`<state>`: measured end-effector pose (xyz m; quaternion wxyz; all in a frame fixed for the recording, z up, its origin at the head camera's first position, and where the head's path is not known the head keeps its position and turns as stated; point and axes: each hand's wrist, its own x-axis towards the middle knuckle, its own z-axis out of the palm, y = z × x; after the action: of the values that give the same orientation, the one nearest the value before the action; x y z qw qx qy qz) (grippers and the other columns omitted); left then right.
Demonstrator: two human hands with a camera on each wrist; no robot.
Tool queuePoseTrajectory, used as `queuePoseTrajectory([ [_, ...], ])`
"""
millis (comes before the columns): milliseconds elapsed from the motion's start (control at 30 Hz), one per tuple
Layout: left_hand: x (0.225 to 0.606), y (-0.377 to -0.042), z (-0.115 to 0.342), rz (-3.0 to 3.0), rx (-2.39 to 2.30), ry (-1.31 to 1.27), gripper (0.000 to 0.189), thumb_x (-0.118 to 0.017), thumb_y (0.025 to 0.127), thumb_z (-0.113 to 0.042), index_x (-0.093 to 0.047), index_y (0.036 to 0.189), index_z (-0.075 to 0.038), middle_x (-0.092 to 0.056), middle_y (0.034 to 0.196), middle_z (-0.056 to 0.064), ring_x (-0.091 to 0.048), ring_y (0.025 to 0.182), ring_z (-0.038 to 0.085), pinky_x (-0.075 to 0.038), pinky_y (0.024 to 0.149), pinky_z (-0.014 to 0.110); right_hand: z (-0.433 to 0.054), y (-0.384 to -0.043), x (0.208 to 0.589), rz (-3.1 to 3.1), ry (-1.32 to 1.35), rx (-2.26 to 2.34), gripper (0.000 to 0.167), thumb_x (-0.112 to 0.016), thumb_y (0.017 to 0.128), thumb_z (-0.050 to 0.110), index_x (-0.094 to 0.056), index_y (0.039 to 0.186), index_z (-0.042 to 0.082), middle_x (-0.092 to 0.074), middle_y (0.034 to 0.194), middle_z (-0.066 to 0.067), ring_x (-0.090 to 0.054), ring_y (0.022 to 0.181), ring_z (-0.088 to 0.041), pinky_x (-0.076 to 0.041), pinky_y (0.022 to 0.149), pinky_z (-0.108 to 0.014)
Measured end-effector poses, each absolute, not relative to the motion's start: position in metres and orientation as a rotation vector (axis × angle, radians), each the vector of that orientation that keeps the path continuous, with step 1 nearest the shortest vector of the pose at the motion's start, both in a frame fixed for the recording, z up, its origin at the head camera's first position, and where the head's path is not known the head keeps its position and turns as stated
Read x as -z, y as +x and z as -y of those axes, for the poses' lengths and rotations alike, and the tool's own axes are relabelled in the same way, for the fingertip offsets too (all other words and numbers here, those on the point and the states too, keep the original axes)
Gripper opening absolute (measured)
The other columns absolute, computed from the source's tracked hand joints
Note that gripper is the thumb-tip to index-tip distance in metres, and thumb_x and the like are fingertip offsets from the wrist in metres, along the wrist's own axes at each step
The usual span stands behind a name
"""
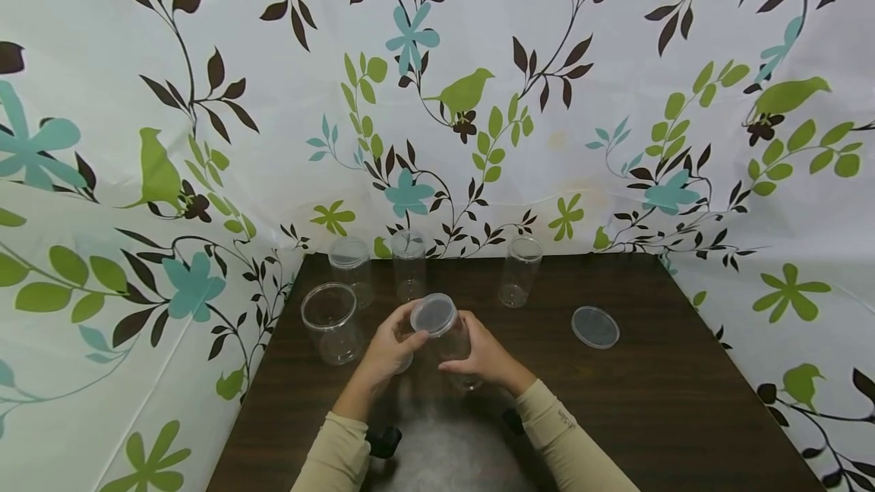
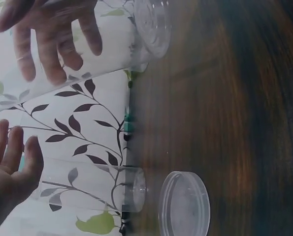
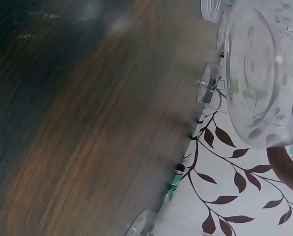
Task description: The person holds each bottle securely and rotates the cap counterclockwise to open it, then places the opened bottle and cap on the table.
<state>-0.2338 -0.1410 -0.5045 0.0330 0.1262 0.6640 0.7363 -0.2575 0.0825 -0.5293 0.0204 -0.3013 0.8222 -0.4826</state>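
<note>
head view: right hand (image 1: 489, 356) grips jar (image 1: 448, 345); left hand (image 1: 390, 344) curves round lid (image 1: 434, 313).

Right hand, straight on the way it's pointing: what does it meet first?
The clear jar that the right hand holds; there's no gap before it. Beyond, probably the left hand at the jar's other side, though depth there is hard to judge.

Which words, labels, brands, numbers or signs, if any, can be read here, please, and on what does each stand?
None can be read.
Right sleeve: a small mark, too small to read.
Held jar, on its base: a faint pattern, too blurred to read.
</note>
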Motion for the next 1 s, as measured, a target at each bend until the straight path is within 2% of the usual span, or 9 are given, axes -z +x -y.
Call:
queuePoseTrajectory([
  [133,0.504,-0.232,0.132,-2.167,-2.312,0.29,0.059,-0.081,0.086,-0.012,-0.051,0.135,0.0,-0.056,0.132,0.018,-0.058,0.107,0.021,-0.05,0.085,0.031,-0.08,-0.258,0.531,-2.615,-0.978,1.482,0.087,-0.094,0.072,0.018,-0.042,0.139,-0.003,-0.054,0.135,-0.018,-0.056,0.124,-0.033,-0.047,0.103,-0.047],
  [300,0.503,-0.232,0.118,-2.435,-2.26,0.139,0.065,-0.088,0.078,-0.026,-0.047,0.124,-0.006,-0.057,0.134,0.01,-0.052,0.12,0.021,-0.04,0.097,0.044,-0.074,-0.256,0.531,-2.742,-0.99,1.451,0.086,-0.095,0.07,0.019,-0.045,0.136,-0.007,-0.057,0.131,-0.021,-0.058,0.119,-0.034,-0.049,0.098,-0.048],
  [433,0.502,-0.229,0.112,-2.531,-2.21,0.03,0.069,-0.092,0.072,-0.036,-0.042,0.113,-0.012,-0.057,0.133,0.005,-0.053,0.116,0.025,-0.04,0.094,0.044,-0.071,-0.254,0.528,-2.755,-0.935,1.484,0.085,-0.095,0.07,0.018,-0.045,0.135,-0.007,-0.058,0.13,-0.022,-0.058,0.118,-0.035,-0.048,0.098,-0.051],
  [500,0.502,-0.228,0.112,-2.52,-2.235,0.039,0.07,-0.093,0.071,-0.035,-0.039,0.11,-0.011,-0.056,0.133,0.005,-0.052,0.116,0.026,-0.039,0.094,0.044,-0.071,-0.254,0.527,-2.741,-0.892,1.505,0.086,-0.094,0.07,0.019,-0.044,0.135,-0.006,-0.057,0.13,-0.022,-0.058,0.119,-0.035,-0.047,0.098,-0.051],
  [567,0.503,-0.228,0.114,-2.481,-2.282,0.105,0.072,-0.092,0.072,-0.035,-0.04,0.113,-0.009,-0.055,0.134,0.008,-0.051,0.12,0.026,-0.039,0.097,0.048,-0.072,-0.255,0.526,-2.72,-0.86,1.525,0.086,-0.094,0.071,0.019,-0.043,0.136,-0.005,-0.057,0.13,-0.021,-0.058,0.119,-0.034,-0.047,0.098,-0.051],
  [667,0.506,-0.23,0.123,-2.342,-2.381,0.313,0.082,-0.089,0.078,-0.04,-0.039,0.131,-0.002,-0.052,0.137,0.016,-0.048,0.125,0.024,-0.038,0.101,0.054,-0.077,-0.257,0.527,-2.65,-0.845,1.542,0.087,-0.094,0.072,0.019,-0.041,0.138,-0.004,-0.056,0.134,-0.02,-0.057,0.122,-0.033,-0.046,0.101,-0.05],
  [800,0.508,-0.236,0.14,-2.159,-2.372,0.581,0.102,-0.079,0.08,-0.057,-0.034,0.152,0.001,-0.053,0.14,0.023,-0.051,0.124,0.018,-0.043,0.101,0.047,-0.084,-0.258,0.526,-2.523,-0.848,1.517,0.09,-0.092,0.074,0.02,-0.039,0.143,-0.001,-0.055,0.139,-0.016,-0.055,0.127,-0.03,-0.044,0.105,-0.048],
  [900,0.506,-0.238,0.149,-2.073,-2.288,0.68,0.094,-0.077,0.084,-0.053,-0.04,0.153,-0.002,-0.053,0.144,0.023,-0.056,0.121,0.016,-0.048,0.099,0.037,-0.089,-0.259,0.524,-2.447,-0.876,1.485,0.091,-0.092,0.074,0.021,-0.039,0.146,0.002,-0.054,0.141,-0.013,-0.054,0.127,-0.028,-0.043,0.105,-0.046],
  [1000,0.502,-0.239,0.152,-2.037,-2.21,0.685,0.077,-0.079,0.089,-0.038,-0.046,0.151,-0.007,-0.054,0.144,0.019,-0.062,0.116,0.019,-0.053,0.092,0.033,-0.091,-0.26,0.523,-2.391,-0.931,1.464,0.091,-0.091,0.076,0.022,-0.038,0.147,0.003,-0.054,0.142,-0.012,-0.054,0.127,-0.026,-0.043,0.106,-0.043],
])
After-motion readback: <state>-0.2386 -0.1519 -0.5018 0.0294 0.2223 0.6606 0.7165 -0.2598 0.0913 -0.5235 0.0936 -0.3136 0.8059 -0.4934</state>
